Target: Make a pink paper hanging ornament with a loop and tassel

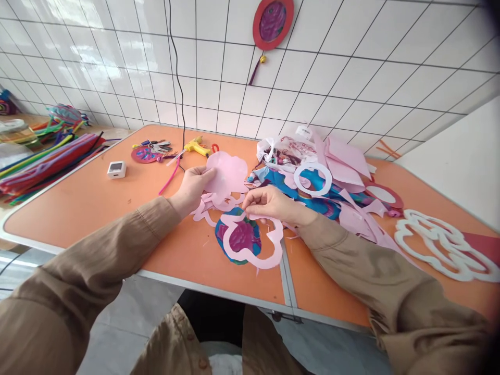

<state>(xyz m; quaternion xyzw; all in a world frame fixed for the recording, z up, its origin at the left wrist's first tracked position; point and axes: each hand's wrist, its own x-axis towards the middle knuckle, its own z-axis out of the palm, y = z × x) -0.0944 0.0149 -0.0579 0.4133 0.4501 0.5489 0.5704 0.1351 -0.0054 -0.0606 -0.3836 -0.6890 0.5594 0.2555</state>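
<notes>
Between the thumb and fingers of my left hand [195, 186] is a pink scalloped paper cutout [227, 174], held up above the table. My right hand [269, 203] pinches a pink scalloped paper frame [276, 255] by its upper edge, and the frame hangs downward. Behind it on the table lies a round piece of blue and purple patterned fabric [236, 237], partly covered by the frame. More pink paper scraps [203, 211] lie under and beside the cutout, near my left hand.
A yellow glue gun [198, 147], keys [159, 147] and a small white device [116, 169] sit at the left. On the right are a pink paper heap [347, 161], a white ring [330, 179] and white scalloped frames [433, 245]. Pipe cleaners [58, 164] lie far left.
</notes>
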